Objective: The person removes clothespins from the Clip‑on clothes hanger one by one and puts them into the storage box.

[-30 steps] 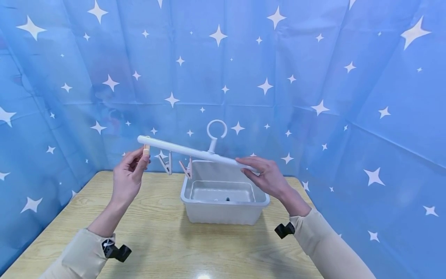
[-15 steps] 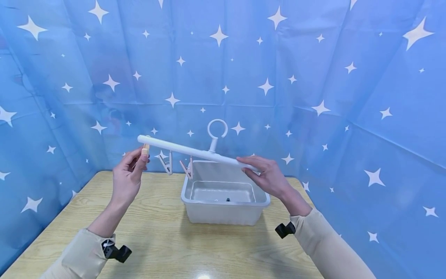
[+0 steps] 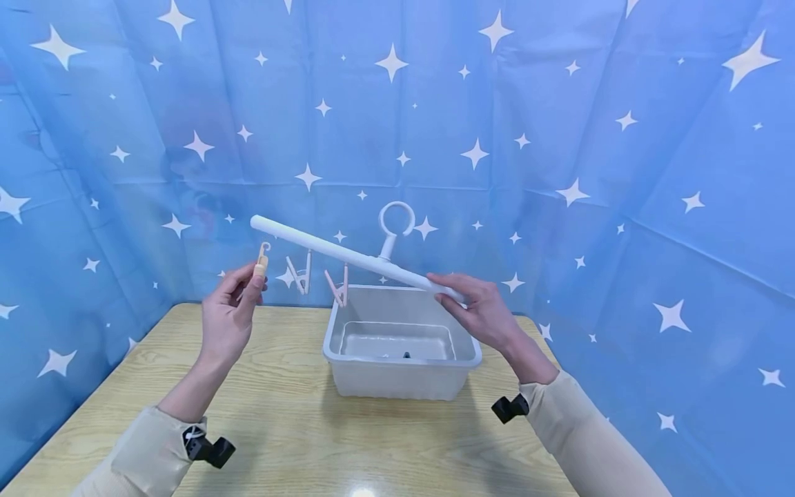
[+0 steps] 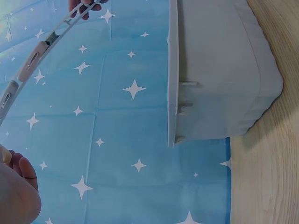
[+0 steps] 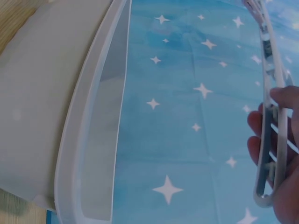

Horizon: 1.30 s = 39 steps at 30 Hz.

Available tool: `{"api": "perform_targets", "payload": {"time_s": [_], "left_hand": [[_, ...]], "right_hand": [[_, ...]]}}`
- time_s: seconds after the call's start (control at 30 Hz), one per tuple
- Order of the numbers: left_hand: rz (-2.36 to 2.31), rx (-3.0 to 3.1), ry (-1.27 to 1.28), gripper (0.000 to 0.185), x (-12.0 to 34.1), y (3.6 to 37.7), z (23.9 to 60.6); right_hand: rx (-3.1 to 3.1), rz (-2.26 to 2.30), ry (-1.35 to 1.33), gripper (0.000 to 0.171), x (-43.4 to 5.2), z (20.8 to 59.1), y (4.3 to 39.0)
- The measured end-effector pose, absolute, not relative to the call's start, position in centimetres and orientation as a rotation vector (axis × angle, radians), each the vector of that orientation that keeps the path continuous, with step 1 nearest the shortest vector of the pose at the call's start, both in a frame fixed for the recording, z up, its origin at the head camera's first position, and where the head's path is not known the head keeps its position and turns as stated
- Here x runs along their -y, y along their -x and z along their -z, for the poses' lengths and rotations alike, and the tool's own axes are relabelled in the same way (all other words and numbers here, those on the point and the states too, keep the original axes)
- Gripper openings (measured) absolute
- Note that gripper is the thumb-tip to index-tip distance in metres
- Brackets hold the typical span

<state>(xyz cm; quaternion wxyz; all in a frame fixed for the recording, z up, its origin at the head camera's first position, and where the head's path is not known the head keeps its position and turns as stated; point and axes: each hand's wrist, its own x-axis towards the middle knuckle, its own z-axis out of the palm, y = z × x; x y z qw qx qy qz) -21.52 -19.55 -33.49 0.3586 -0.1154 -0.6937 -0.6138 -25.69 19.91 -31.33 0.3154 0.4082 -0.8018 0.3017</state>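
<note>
Left hand (image 3: 228,312) pinches yellow clip (image 3: 261,266); right hand (image 3: 482,309) grips hanger (image 3: 360,259), now lifted clear.

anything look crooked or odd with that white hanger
The white hanger tilts: its free end sits higher than the end in the right hand, and two clips hang on that raised side, looking lopsided. No damage shows.

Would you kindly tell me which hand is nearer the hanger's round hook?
Right: the right hand holds the hanger below and right of the hook; the left hand is farther off, lower left.
</note>
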Motion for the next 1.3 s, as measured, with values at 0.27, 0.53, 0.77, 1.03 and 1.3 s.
{"api": "perform_targets", "payload": {"time_s": [0.27,0.53,0.77,1.03,1.3], "left_hand": [[1.581,1.898,0.297,0.034,19.2,21.8,34.1],[1.537,2.024,0.323,0.036,18.5,22.1,35.3],[1.527,2.159,0.328,0.039,17.7,22.8,36.7],[1.492,2.316,0.308,0.044,16.4,23.6,38.2],[1.450,2.370,0.348,0.042,15.5,24.4,39.2]], "right_hand": [[2.098,-0.783,-1.050,0.041,-19.8,31.2,25.6],[2.090,-0.816,-1.037,0.040,-19.7,31.3,25.5],[2.075,-0.814,-1.041,0.041,-19.8,31.3,25.5],[2.063,-0.824,-1.034,0.039,-19.6,31.3,25.3],[2.037,-0.828,-1.045,0.040,-19.5,31.3,25.4]]}}
